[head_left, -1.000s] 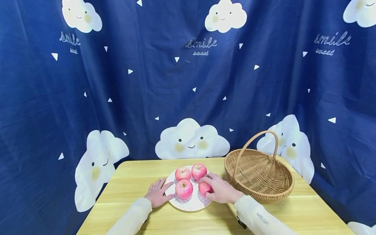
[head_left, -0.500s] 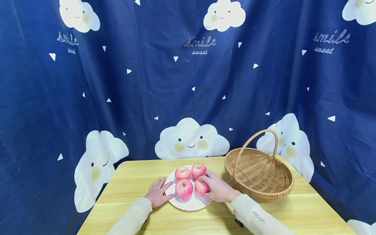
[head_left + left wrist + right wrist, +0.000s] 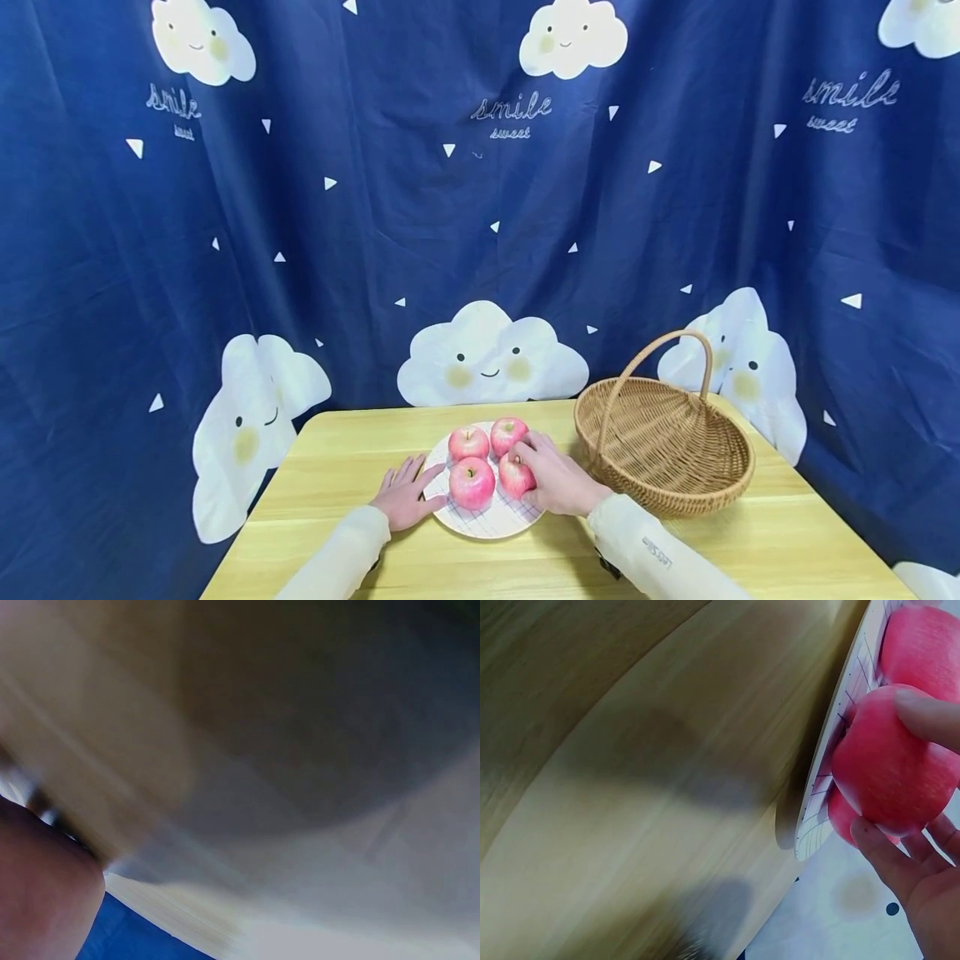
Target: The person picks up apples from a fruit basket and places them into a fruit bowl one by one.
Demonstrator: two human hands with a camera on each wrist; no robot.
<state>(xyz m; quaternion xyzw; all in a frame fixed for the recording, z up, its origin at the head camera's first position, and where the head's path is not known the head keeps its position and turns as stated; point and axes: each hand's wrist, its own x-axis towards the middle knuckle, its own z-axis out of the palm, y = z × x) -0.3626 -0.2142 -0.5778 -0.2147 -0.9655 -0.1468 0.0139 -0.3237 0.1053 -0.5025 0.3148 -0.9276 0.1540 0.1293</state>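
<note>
Several red apples lie on a round white plate (image 3: 468, 527) with a thin line grid. My right hand (image 3: 561, 479) grips the front right apple (image 3: 516, 478), with the thumb on the near side and fingers over the top. In the right wrist view, the thumb and fingers hold the apple (image 3: 889, 769) from opposite sides, close above or on the plate; I cannot tell which. My left hand (image 3: 405, 498) lies flat at the plate's left rim, fingers spread, holding nothing. Nearest to it is the front left apple (image 3: 472, 483). Behind are two more, the back left apple (image 3: 468, 443) and back right apple (image 3: 508, 435).
A brown wicker basket (image 3: 671, 450) with a tall arched handle (image 3: 647, 354) stands to the right of the plate. All sit on a light wooden table (image 3: 352, 442). A dark blue curtain (image 3: 375, 250) with white clouds hangs behind. The left wrist view is mostly blurred.
My right hand has shifted slightly left with the front right apple, bringing it nearer the front left one. Its index finger now bends more over the apple's top. The left hand stays put.
</note>
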